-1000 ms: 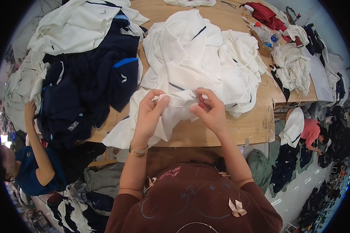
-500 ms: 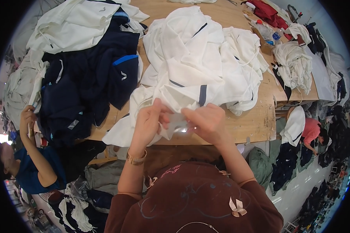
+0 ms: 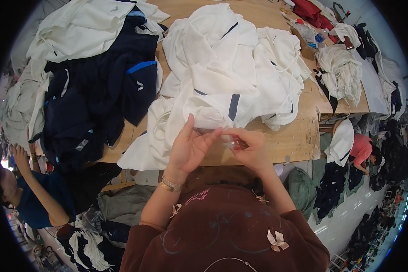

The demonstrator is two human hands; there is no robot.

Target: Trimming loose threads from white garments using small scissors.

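Note:
A white garment [image 3: 222, 75] with dark navy stripes lies heaped on the table in front of me, its near edge right behind my hands. My left hand [image 3: 189, 147] has its palm turned up, thumb raised and fingers stretched toward the right hand, by the garment's edge. Fingertips of my right hand [image 3: 249, 147] are pinched together around a small shiny, clear or silvery thing [image 3: 231, 144], whose kind I cannot make out. The two hands nearly meet at the fingertips, above the table's front edge.
Navy garments [image 3: 95, 90] with blue trim and a white garment [image 3: 84, 27] are piled on the left. A bundle of white cloth [image 3: 340, 68] sits at the right on the wooden table [image 3: 299, 145]. Another person [image 3: 41, 195] stands at left; one in pink [image 3: 361, 152] bends at right.
My left hand has turned palm up and its fingers have straightened. My right hand has moved slightly right and down. The clear, shiny piece stretched between the hands now shows only at the right fingertips.

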